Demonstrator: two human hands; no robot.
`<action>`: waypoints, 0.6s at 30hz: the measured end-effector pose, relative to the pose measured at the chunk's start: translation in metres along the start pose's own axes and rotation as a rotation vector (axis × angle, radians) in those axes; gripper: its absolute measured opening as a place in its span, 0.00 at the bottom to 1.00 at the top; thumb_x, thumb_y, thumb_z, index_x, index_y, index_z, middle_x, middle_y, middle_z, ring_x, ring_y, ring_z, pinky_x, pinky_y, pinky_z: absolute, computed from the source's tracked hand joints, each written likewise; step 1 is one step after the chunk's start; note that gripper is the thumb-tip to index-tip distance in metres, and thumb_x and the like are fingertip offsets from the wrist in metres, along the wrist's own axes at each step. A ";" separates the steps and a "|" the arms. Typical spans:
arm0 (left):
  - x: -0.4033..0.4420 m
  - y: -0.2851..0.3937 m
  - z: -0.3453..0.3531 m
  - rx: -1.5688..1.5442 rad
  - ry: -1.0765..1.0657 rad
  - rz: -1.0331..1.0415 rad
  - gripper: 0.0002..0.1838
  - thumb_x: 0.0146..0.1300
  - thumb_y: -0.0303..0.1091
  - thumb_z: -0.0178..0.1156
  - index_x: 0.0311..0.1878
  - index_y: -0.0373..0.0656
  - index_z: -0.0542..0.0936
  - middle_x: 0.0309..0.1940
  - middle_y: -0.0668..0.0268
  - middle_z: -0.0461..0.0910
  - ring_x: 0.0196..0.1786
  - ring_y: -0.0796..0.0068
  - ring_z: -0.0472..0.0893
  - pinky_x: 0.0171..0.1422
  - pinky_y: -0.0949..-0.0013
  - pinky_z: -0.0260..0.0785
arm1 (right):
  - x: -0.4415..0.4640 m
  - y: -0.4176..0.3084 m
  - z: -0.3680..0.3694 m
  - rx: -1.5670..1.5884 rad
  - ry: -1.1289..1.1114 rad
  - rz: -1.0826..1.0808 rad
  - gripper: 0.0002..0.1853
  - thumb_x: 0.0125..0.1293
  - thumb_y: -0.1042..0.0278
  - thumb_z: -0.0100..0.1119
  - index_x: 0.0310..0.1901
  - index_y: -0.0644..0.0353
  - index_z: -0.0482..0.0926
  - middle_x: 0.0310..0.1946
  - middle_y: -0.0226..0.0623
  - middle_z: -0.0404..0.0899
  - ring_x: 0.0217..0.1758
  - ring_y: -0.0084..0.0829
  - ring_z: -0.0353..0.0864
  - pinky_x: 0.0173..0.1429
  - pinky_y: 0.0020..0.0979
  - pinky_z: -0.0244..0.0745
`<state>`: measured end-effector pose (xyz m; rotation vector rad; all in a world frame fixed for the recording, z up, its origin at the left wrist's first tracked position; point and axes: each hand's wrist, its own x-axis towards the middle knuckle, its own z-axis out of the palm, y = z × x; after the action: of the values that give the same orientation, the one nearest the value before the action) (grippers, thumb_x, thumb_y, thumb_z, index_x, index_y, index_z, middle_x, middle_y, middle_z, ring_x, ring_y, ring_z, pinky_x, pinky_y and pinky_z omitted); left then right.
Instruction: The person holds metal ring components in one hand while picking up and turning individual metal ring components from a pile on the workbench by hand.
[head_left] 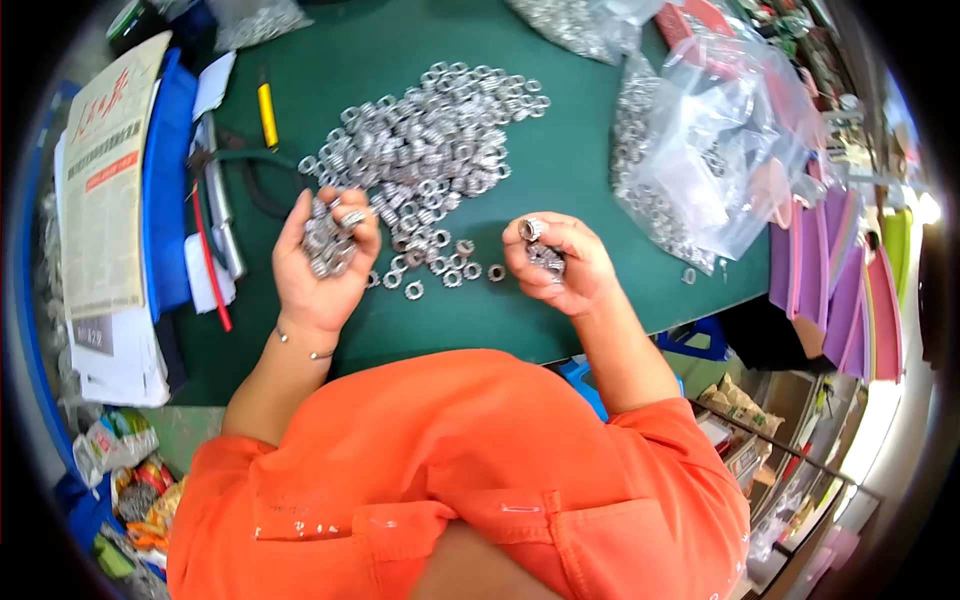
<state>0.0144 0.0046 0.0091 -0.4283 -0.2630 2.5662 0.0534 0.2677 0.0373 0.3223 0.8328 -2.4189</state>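
- We find the metal rings [430, 140] in a loose heap on the green tabletop [470, 325], ahead of both hands, with further rings in each hand
- We note stray rings scattered along the near edge of the heap, among them a single ring [497, 272] lying apart, just beside the right hand [576, 264]
- We judge the step in hand to be gathering and handling rings by the handful, both hands being loaded and raised at the near side of the heap
- In our judgement the next move calls for steady, curled fingers, since a tilted palm could spill loose rings
- Left grip: we observe the left hand [318, 293] palm up and half closed, cupping a cluster of rings, its fingertips curled against the upper ones
- Right grip: we observe the fingers bent inward, one ring pinched near the thumb and index finger and several more held below; the exact count we cannot tell
- Further out, we record a clear plastic bag [735, 150] to the right, and a yellow-handled tool [267, 116] and a newspaper [105, 180] to the left
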 end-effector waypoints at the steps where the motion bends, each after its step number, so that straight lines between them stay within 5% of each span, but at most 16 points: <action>1: 0.000 0.000 -0.001 -0.011 0.011 -0.001 0.08 0.66 0.35 0.50 0.38 0.40 0.71 0.37 0.61 0.66 0.39 0.72 0.71 0.47 0.66 0.67 | -0.002 -0.002 0.005 0.061 -0.017 -0.038 0.14 0.64 0.70 0.50 0.45 0.72 0.74 0.29 0.43 0.76 0.17 0.19 0.64 0.13 0.18 0.56; 3: 0.001 0.001 -0.002 0.026 0.007 0.011 0.09 0.66 0.36 0.50 0.38 0.40 0.71 0.38 0.61 0.67 0.39 0.72 0.71 0.46 0.66 0.67 | -0.014 -0.020 0.021 0.035 0.037 -0.171 0.14 0.66 0.65 0.48 0.41 0.70 0.75 0.26 0.41 0.75 0.15 0.19 0.63 0.13 0.18 0.56; 5: 0.000 0.001 -0.001 0.048 0.014 0.018 0.09 0.66 0.37 0.50 0.38 0.40 0.71 0.38 0.61 0.67 0.39 0.72 0.71 0.45 0.66 0.67 | -0.029 -0.048 0.020 -0.471 0.107 -0.706 0.13 0.67 0.63 0.47 0.35 0.66 0.73 0.21 0.36 0.73 0.14 0.19 0.62 0.13 0.18 0.55; 7: -0.001 -0.002 0.003 0.064 0.021 0.035 0.09 0.68 0.35 0.47 0.40 0.39 0.70 0.36 0.65 0.65 0.38 0.75 0.69 0.45 0.67 0.66 | -0.048 -0.091 0.029 -0.708 0.447 -1.111 0.11 0.67 0.64 0.49 0.32 0.63 0.72 0.19 0.32 0.70 0.13 0.18 0.62 0.12 0.19 0.53; 9: -0.001 -0.002 0.003 0.047 0.016 0.031 0.08 0.68 0.35 0.47 0.40 0.39 0.70 0.36 0.64 0.65 0.38 0.74 0.69 0.45 0.67 0.66 | -0.052 -0.125 0.034 -0.546 0.637 -1.441 0.10 0.66 0.64 0.51 0.31 0.62 0.72 0.18 0.31 0.70 0.16 0.18 0.65 0.15 0.20 0.56; 11: 0.000 -0.002 0.002 0.039 0.010 0.026 0.08 0.68 0.34 0.47 0.39 0.40 0.70 0.36 0.64 0.65 0.38 0.74 0.69 0.45 0.66 0.66 | -0.049 -0.155 0.006 -0.571 0.851 -1.483 0.11 0.66 0.63 0.51 0.33 0.63 0.76 0.19 0.29 0.69 0.19 0.17 0.66 0.21 0.21 0.60; 13: 0.000 0.001 -0.001 0.002 -0.010 0.008 0.07 0.67 0.34 0.47 0.37 0.40 0.69 0.35 0.64 0.64 0.39 0.73 0.69 0.46 0.65 0.66 | -0.053 -0.178 -0.047 -0.955 1.023 -1.307 0.12 0.66 0.64 0.51 0.38 0.64 0.80 0.25 0.30 0.73 0.26 0.17 0.70 0.31 0.20 0.64; 15: -0.001 0.001 0.000 0.003 0.021 0.013 0.07 0.67 0.33 0.48 0.37 0.41 0.69 0.35 0.64 0.65 0.40 0.73 0.69 0.46 0.64 0.66 | -0.051 -0.154 -0.019 -1.266 1.229 -1.391 0.13 0.66 0.65 0.51 0.40 0.66 0.80 0.36 0.33 0.79 0.36 0.17 0.73 0.42 0.18 0.67; 17: 0.000 0.001 -0.002 -0.003 -0.023 -0.001 0.07 0.66 0.33 0.49 0.38 0.40 0.70 0.36 0.64 0.65 0.40 0.73 0.69 0.46 0.65 0.66 | -0.041 -0.119 0.005 -1.260 1.000 -1.595 0.10 0.65 0.69 0.53 0.39 0.66 0.80 0.33 0.30 0.79 0.33 0.17 0.73 0.39 0.20 0.68; 18: 0.000 0.001 -0.002 0.018 -0.014 0.015 0.07 0.66 0.33 0.49 0.38 0.39 0.70 0.37 0.64 0.66 0.40 0.73 0.69 0.46 0.65 0.65 | -0.039 -0.092 0.015 -1.340 0.929 -1.427 0.08 0.63 0.71 0.55 0.38 0.65 0.80 0.33 0.30 0.79 0.32 0.18 0.73 0.37 0.21 0.69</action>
<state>0.0148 0.0039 0.0066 -0.4066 -0.2418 2.5855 0.0319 0.3351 0.1092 0.2963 3.6938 -1.6752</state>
